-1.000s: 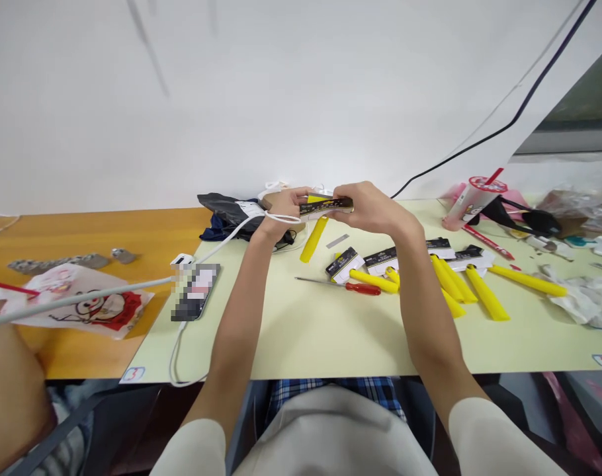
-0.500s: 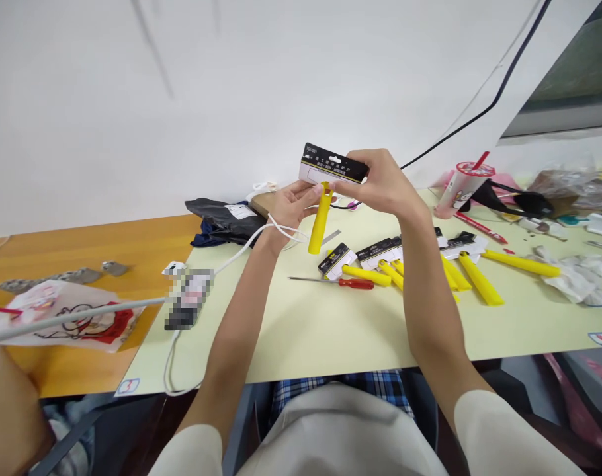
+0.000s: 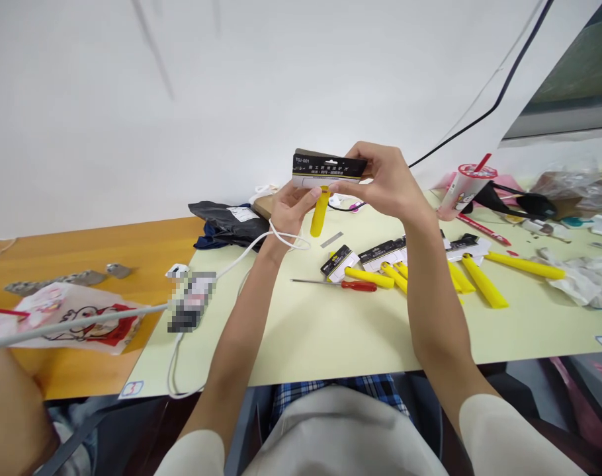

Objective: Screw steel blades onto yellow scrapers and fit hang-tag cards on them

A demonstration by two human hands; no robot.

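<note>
Above the table I hold a yellow-handled scraper (image 3: 319, 217) whose head is covered by a folded black-and-white card (image 3: 328, 168). My left hand (image 3: 292, 210) grips it from the left, thumb near the top of the handle. On the other side my right hand (image 3: 387, 180) pinches the card's right end, with a fingertip by the handle. The handle points down toward me. A thin metal strip (image 3: 331, 239) lies below my hands. Nearer to me is a red-handled screwdriver (image 3: 359, 285). Several more carded scrapers (image 3: 369, 276) lie on the right, partly behind my right forearm.
A white cable (image 3: 241, 254) passes by my left wrist to a blurred-out object (image 3: 194, 301). A dark plastic bag (image 3: 226, 225) lies behind it. On the right stand a drink cup (image 3: 467, 188) and crumpled tissue (image 3: 586, 281). Another person's limb (image 3: 13, 403) shows at far left.
The card has tilted, so its front looks flatter and its back panel shows above. The handle has swung away and appears shorter. Both hands keep their hold.
</note>
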